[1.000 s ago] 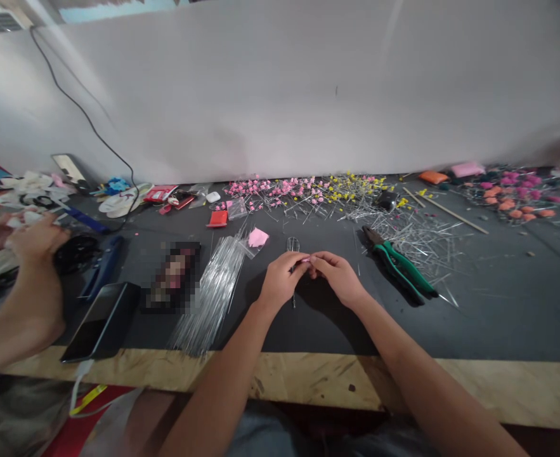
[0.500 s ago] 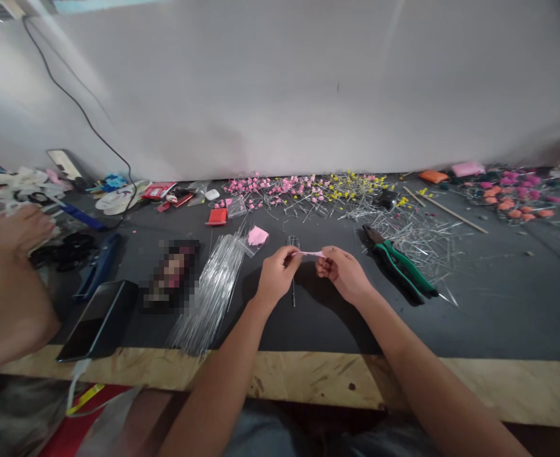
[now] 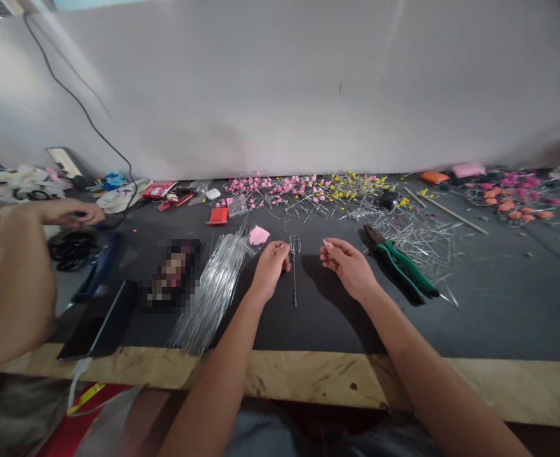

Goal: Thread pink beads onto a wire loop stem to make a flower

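Observation:
My right hand [image 3: 349, 263] pinches a small piece of pink clay [image 3: 328, 244] between thumb and fingers. Across a gap to the left, my left hand [image 3: 271, 263] has its thumb and fingertips pressed together; whatever is in them is too small to make out. Beside its fingertips a twisted wire piece with a caged loop at its top [image 3: 295, 244] lies on the dark table mat. A larger lump of pink clay [image 3: 259, 235] sits on a small plastic bag, just behind my left hand.
Left of my hands lie a bundle of straight wires [image 3: 213, 289] and a phone [image 3: 96, 324]. Green-handled pliers [image 3: 406, 270] lie at right, near scattered wires [image 3: 417, 235]. Pink- and yellow-tipped wires [image 3: 299, 187] line the wall. Another person's hand [image 3: 77, 212] works at far left.
The pink strip stretched between my hands has parted, and my hands have moved slightly away from each other. The other person's hand at left has moved right.

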Demonstrator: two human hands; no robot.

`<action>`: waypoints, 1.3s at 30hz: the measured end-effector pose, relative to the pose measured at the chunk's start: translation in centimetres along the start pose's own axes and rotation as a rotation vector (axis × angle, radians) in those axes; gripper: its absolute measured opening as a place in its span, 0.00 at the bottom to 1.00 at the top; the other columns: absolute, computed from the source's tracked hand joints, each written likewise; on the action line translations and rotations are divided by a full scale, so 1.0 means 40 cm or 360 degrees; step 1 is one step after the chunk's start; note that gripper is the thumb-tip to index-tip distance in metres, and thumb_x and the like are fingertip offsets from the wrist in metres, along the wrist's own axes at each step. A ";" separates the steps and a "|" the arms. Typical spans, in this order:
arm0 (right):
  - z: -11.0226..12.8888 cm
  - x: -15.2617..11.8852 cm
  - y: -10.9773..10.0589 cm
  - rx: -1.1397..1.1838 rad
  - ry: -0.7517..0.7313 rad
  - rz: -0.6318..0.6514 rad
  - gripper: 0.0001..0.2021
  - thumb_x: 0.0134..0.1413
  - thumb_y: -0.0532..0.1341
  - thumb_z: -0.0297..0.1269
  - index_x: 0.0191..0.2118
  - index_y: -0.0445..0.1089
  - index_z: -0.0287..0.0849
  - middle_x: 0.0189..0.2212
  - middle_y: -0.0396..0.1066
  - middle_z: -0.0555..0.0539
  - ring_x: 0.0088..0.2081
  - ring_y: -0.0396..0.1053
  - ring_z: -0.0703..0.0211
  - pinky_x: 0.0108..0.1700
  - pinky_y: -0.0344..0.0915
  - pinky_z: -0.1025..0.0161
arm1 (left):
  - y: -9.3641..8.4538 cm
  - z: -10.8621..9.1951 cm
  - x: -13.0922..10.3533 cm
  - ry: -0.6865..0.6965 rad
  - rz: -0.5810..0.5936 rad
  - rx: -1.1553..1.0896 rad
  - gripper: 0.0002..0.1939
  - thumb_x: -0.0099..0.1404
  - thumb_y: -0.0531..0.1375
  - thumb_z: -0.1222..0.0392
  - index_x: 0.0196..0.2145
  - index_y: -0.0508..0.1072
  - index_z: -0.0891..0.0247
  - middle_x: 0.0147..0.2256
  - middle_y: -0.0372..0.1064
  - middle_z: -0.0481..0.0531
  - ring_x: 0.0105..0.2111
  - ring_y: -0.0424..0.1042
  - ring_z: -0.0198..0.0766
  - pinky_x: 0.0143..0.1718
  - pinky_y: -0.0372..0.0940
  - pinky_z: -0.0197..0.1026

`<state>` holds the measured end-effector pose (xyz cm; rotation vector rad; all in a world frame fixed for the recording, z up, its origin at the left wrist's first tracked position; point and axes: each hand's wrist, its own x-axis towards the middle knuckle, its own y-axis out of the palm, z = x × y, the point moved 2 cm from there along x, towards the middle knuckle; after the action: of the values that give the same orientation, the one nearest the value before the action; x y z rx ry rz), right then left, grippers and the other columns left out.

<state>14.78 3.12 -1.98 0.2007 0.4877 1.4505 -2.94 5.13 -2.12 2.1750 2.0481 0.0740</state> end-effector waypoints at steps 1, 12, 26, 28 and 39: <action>-0.002 0.000 -0.001 -0.0014 -0.0011 -0.0006 0.13 0.39 0.67 0.42 0.34 0.70 0.43 0.29 0.71 0.50 0.29 0.68 0.66 0.31 0.66 0.66 | 0.002 0.000 -0.002 -0.0029 0.0021 -0.0047 0.10 0.59 0.56 0.54 0.32 0.65 0.64 0.20 0.57 0.42 0.18 0.60 0.27 0.20 0.56 0.32; -0.003 -0.004 0.006 -0.0044 -0.0065 -0.0008 0.14 0.41 0.65 0.43 0.34 0.64 0.44 0.31 0.72 0.50 0.29 0.71 0.62 0.32 0.67 0.63 | -0.002 -0.031 -0.011 -0.0141 -0.0112 -0.0296 0.12 0.50 0.50 0.68 0.34 0.66 0.66 0.23 0.57 0.45 0.19 0.60 0.27 0.19 0.56 0.33; -0.010 -0.013 0.023 -0.0281 -0.0036 0.0296 0.15 0.45 0.63 0.45 0.37 0.62 0.43 0.27 0.73 0.50 0.24 0.68 0.65 0.22 0.60 0.67 | -0.117 -0.167 -0.018 0.0480 0.0218 0.1532 0.15 0.54 0.58 0.60 0.41 0.74 0.56 0.26 0.60 0.46 0.25 0.59 0.33 0.29 0.56 0.36; -0.012 -0.022 0.032 -0.0313 0.0001 0.0412 0.14 0.45 0.62 0.46 0.32 0.62 0.42 0.27 0.72 0.49 0.24 0.68 0.64 0.21 0.59 0.68 | -0.078 -0.157 -0.032 0.0558 0.0378 0.1578 0.16 0.57 0.57 0.57 0.44 0.72 0.54 0.27 0.60 0.46 0.27 0.60 0.33 0.32 0.57 0.37; -0.020 -0.034 0.037 -0.0275 0.0037 0.0523 0.13 0.42 0.65 0.47 0.29 0.70 0.41 0.23 0.67 0.52 0.25 0.62 0.66 0.29 0.60 0.66 | 0.038 -0.096 -0.086 0.0895 0.0377 0.1490 0.12 0.61 0.55 0.56 0.43 0.72 0.53 0.30 0.60 0.47 0.30 0.62 0.32 0.35 0.60 0.37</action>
<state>13.05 1.86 -1.82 0.1295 0.3560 1.8087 -2.21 1.91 2.14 3.2560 2.3953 -0.3642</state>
